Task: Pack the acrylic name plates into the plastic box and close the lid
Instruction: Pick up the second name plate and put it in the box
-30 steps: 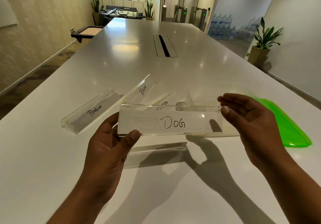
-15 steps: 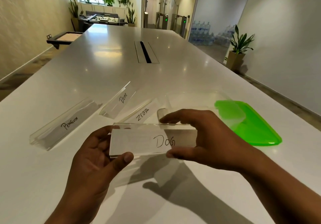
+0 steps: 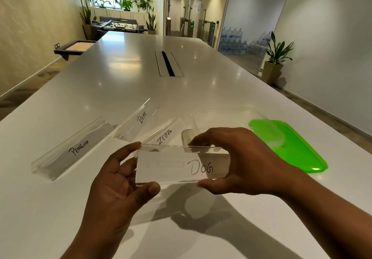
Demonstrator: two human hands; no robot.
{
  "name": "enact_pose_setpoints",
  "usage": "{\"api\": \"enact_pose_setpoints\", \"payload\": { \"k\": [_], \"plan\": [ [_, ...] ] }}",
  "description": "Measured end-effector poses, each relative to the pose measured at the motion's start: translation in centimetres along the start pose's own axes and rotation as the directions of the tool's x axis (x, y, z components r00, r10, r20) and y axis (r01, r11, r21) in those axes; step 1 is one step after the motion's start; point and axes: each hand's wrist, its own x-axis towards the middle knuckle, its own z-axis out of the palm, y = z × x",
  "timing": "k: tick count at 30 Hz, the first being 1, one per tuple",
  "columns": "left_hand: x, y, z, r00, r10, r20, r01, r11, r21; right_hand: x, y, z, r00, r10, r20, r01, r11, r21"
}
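A clear acrylic name plate marked DOG [image 3: 177, 166] is held above the white table, between both hands. My left hand [image 3: 122, 180] pinches its left end with thumb below and fingers behind. My right hand [image 3: 239, 162] grips its right part, fingers over the top edge and thumb under. Three more plates lie on the table behind: PENGUIN [image 3: 70, 150] at the left, BEAR [image 3: 138, 120] in the middle, ZEBRA [image 3: 167, 134] beside it. The clear plastic box [image 3: 227, 116] stands open behind my right hand. Its green lid [image 3: 291, 146] lies flat to the right.
The long white table [image 3: 141, 81] stretches away, with a cable slot [image 3: 168, 63] in its middle. A potted plant [image 3: 275, 61] stands on the floor at the right, near stacked water bottles [image 3: 237, 41]. A dark tray-like stand [image 3: 74, 47] sits off the table's left edge.
My right hand has slid from the plate's right end inward, covering its right part. The plate has come lower and nearer to me, and the view has shifted right.
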Motion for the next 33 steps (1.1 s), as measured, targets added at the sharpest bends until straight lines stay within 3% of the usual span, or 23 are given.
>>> {"api": "enact_pose_setpoints", "payload": {
  "k": [4, 7, 10, 16, 18, 21, 28, 33],
  "plan": [
    [0.7, 0.0, -1.0, 0.999, 0.024, -0.039, -0.025, 1.000, -0.010, 0.4, 0.8, -1.2, 1.000, -0.021, -0.009, 0.020, 0.998, -0.058],
    [1.2, -1.1, -3.0, 0.996, 0.015, -0.084, 0.005, 0.973, 0.229, 0.9, 1.8, -2.5, 1.000, -0.017, -0.022, 0.015, 0.996, -0.092],
    [1.2, -2.6, -5.3, 0.994, -0.001, -0.106, 0.069, 0.766, 0.639, 1.6, 3.1, -3.6, 1.000, 0.007, -0.007, -0.007, 0.993, -0.119],
    [0.4, -5.5, -8.3, 0.997, -0.052, -0.049, 0.066, 0.387, 0.920, 2.7, 6.4, -4.6, 0.997, 0.057, 0.046, -0.044, 0.968, -0.247],
    [0.7, -6.5, -8.7, 0.997, -0.080, 0.012, 0.011, 0.280, 0.960, 3.1, 7.4, -4.7, 0.996, 0.072, 0.052, -0.055, 0.958, -0.283],
    [0.9, -7.1, -9.0, 0.993, -0.104, 0.055, -0.032, 0.208, 0.978, 3.7, 8.9, -4.7, 0.994, 0.089, 0.064, -0.064, 0.944, -0.324],
    [0.9, -7.2, -9.0, 0.992, -0.115, 0.061, -0.046, 0.134, 0.990, 4.6, 12.1, -4.1, 0.981, 0.167, 0.100, -0.119, 0.920, -0.373],
    [0.8, -7.0, -8.7, 0.992, -0.116, 0.052, -0.036, 0.136, 0.990, 4.7, 14.0, -2.7, 0.964, 0.238, 0.118, -0.160, 0.875, -0.458]
  ]
}}
